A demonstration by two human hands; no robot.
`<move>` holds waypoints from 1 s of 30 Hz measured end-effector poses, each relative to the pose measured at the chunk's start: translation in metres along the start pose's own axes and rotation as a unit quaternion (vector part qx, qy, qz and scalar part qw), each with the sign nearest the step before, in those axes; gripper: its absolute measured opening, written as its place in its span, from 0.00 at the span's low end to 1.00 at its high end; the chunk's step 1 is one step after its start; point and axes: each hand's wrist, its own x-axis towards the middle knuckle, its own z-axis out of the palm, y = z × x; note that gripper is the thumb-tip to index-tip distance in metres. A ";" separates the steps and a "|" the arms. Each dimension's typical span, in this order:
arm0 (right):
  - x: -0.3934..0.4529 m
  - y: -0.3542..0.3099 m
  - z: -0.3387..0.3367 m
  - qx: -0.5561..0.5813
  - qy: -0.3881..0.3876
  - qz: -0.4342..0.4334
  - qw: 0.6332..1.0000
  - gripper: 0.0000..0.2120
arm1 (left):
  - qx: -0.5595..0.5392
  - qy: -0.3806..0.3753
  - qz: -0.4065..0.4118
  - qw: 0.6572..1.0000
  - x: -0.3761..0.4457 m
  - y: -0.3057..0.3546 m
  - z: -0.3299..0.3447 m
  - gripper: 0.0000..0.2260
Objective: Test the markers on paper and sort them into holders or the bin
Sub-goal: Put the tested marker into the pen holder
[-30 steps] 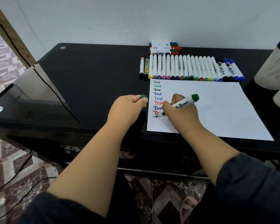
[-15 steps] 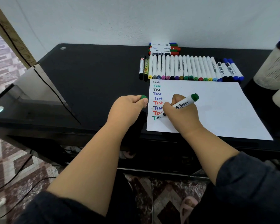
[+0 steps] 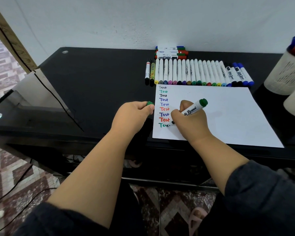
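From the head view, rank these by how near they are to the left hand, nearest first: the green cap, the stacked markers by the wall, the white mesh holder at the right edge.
1. Small green marker cap: pinched in the left hand itself.
2. Stacked pile of white markers: far side of the table, against the wall.
3. White mesh cylindrical holder: far right edge.

the green word (image 3: 163, 125) at the bottom of the column grows — a bare first stroke a second ago, now "tes" showing just left of the right hand (image 3: 190, 122), whose green marker (image 3: 188, 112) has edged rightward along the line — tip on the paper (image 3: 228, 116).
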 end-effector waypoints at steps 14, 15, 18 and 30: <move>-0.002 -0.001 -0.001 0.002 0.017 0.000 1.000 0.20 | -0.022 -0.015 -0.009 1.000 -0.010 0.004 -0.005 0.07; -0.001 -0.001 -0.001 0.006 0.013 0.003 1.000 0.20 | -0.025 -0.018 -0.007 0.999 -0.011 0.005 -0.005 0.06; -0.002 -0.003 -0.003 0.018 0.011 0.009 1.000 0.20 | -0.032 -0.028 -0.006 0.999 -0.013 0.005 -0.005 0.07; 0.013 -0.020 -0.021 0.270 0.043 0.092 0.957 0.19 | -0.055 -0.106 0.036 0.992 -0.026 0.012 -0.006 0.13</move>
